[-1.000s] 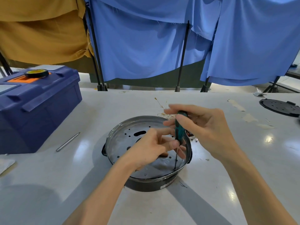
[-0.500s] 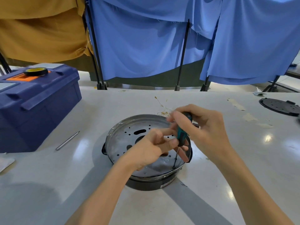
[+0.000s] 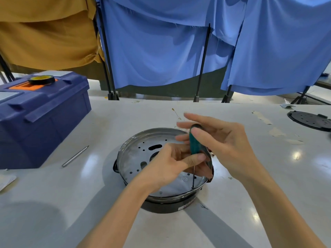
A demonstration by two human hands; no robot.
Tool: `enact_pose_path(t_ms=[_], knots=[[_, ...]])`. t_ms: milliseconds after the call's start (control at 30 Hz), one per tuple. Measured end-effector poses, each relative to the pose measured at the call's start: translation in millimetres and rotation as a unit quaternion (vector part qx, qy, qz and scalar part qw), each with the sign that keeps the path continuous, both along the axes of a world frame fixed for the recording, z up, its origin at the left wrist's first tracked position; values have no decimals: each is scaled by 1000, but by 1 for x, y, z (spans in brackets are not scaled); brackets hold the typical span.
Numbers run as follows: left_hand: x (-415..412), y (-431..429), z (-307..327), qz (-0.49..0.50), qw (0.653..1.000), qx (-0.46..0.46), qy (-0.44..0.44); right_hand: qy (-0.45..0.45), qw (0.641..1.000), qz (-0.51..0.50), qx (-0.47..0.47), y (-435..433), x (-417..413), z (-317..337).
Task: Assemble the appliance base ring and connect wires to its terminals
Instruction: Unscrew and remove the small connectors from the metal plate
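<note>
1. At far left we saw a blue toolbox (image 3: 41, 122) with a tape roll (image 3: 41, 80) on top, and a thin metal rod (image 3: 75, 156) on the white table (image 3: 71, 203).
2. At centre sat the appliance base ring (image 3: 141, 149), a perforated metal plate in a black housing.
3. Over it, the left hand (image 3: 168, 170) pinched the screwdriver (image 3: 194, 144) below its green handle with thumb and curled fingers. The tip stood in a hole near the plate's near right rim.
4. The right hand (image 3: 225, 142) pressed its thumb against the handle top, its other fingers straight and spread.
5. At far right lay a black round lid (image 3: 309, 120).
</note>
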State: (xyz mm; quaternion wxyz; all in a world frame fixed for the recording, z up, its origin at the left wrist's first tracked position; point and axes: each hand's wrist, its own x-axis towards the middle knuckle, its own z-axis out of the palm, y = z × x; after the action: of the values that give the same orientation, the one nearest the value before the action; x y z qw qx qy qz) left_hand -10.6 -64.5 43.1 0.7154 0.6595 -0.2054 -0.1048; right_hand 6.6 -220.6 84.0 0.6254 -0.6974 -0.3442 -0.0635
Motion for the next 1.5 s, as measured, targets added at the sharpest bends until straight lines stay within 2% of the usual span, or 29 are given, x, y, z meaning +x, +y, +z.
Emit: enact_pose_path(t_ms=[33, 100, 200, 300, 367, 433, 500, 533, 633, 733, 800, 867, 933, 1000, 1133, 1233, 1300, 1400, 1500], knots=[[0, 2, 1, -6, 1000, -1, 6, 7, 1000, 26, 14, -2, 0, -1], [0, 2, 2, -20, 1000, -4, 9, -1, 999, 6, 35, -2, 1, -2], [2, -5, 0, 3, 1000, -10, 5, -51, 990, -131, 20, 3, 3, -3], [2, -9, 0, -9, 1000, -16, 2, -114, 960, -255, -16, 7, 6, -6], [2, -8, 0, -23, 1000, -15, 2, -128, 958, -255, -30, 5, 6, -5], [1, -6, 0, -28, 999, -19, 3, -121, 978, -165, -48, 1, 6, 0], [1, -5, 1, -29, 999, -20, 7, -78, 994, -53, -52, -3, 4, 3], [0, -4, 2, -26, 999, -20, 8, -60, 996, -32, -49, -4, 3, 3], [-2, -5, 3, 13, 1000, -12, -3, -80, 991, -100, -42, 0, 2, 2], [-2, -7, 4, 29, 1000, -2, -6, -169, 956, -232, -66, 8, 1, -1], [-1, -8, 6, 16, 1000, 17, -16, -209, 939, -264, -67, 11, -2, -1], [-1, -6, 7, -5, 999, 26, -24, -184, 954, -229, -62, 6, -4, -1], [-2, -3, 8, -25, 999, 18, -22, -111, 984, -126, -63, -1, -6, 0], [-4, -1, 9, -24, 1000, 10, -12, -68, 993, -68, -62, -5, -6, -1], [-5, -3, 7, 27, 998, 37, -30, -79, 984, -155, -51, 3, -4, -5], [-4, -5, 8, 22, 998, 45, -36, -107, 972, -205, -47, 7, -5, -8], [-4, -3, 11, 5, 998, 54, -34, -112, 978, -171, -48, 5, -6, -8], [-3, 1, 13, -18, 996, 81, -30, -39, 999, -27, -1, -2, -8, -7], [-1, -2, 16, -20, 993, 112, -40, -29, 999, 4, 21, -6, -8, -5]])
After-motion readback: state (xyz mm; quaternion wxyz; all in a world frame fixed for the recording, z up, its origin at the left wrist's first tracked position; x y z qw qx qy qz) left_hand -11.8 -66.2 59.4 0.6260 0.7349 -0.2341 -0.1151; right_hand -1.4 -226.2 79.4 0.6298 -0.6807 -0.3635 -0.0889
